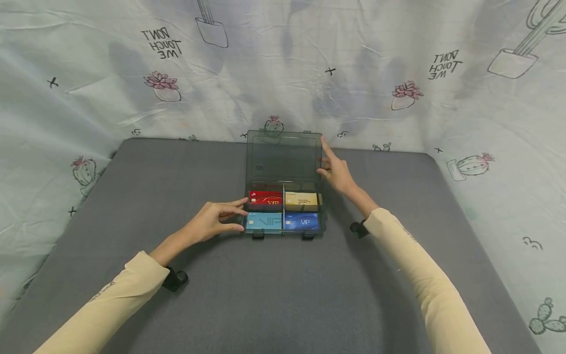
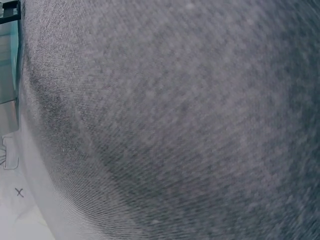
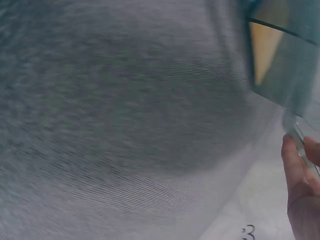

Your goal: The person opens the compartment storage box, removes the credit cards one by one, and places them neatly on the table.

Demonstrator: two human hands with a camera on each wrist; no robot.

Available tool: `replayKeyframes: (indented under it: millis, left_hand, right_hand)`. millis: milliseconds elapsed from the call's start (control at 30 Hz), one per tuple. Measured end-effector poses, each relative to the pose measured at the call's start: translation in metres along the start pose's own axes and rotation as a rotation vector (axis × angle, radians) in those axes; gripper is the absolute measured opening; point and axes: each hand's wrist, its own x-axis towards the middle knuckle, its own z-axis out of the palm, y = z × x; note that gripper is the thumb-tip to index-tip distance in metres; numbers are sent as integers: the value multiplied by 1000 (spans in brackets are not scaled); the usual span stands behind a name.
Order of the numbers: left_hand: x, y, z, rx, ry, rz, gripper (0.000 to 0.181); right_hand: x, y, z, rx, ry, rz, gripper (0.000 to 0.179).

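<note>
A translucent dark green plastic case (image 1: 283, 234) lies with its lid (image 1: 285, 157) raised at the back. Its four-part tray holds a red VIP card (image 1: 264, 197), a gold card (image 1: 300, 198), a light blue VIP card (image 1: 264, 221) and a dark blue VIP card (image 1: 302, 221). My left hand (image 1: 208, 221) touches the case's left side with fingers and thumb fairly straight. At the lid's right edge, my right hand (image 1: 338, 174) pinches the rim between thumb and fingers; the right wrist view shows this hand (image 3: 302, 185) at the lid edge.
The case stands on a grey cloth-covered table (image 1: 283, 295), near its back edge. Behind and beside it hangs a pale curtain (image 1: 283, 64) printed with cacti. Two black latches (image 1: 258, 235) sit on the case's front. A black device (image 1: 176, 280) is worn at the left wrist.
</note>
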Motion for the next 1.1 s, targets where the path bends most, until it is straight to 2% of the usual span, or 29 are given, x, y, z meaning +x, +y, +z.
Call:
replayKeyframes:
  millis: [133,233,333,533,733,1100]
  left_hand:
    - [-1,-2,1,-5,4,-5,39]
    - [-1,-2,1,-6,7,-12,39]
    - [-2,-3,1,-6,7,-17,39]
    - [-2,-2,2,-31,-9,-34,40]
    - [-2,0,2,-47,-21,-62,40]
    - [-1,1,1,-29,-15,-73,41]
  right_hand:
    - [-3,7,5,-27,-31,12,76]
    - [-4,9,6,-33,-60,18,77]
    - [-5,11,7,-30,-96,-11,78]
    - [-5,21,3,-22,-161,-105,68]
    - [-4,29,0,72,-227,-57,66]
    - [-2,33,-1,90,-293,-3,64]
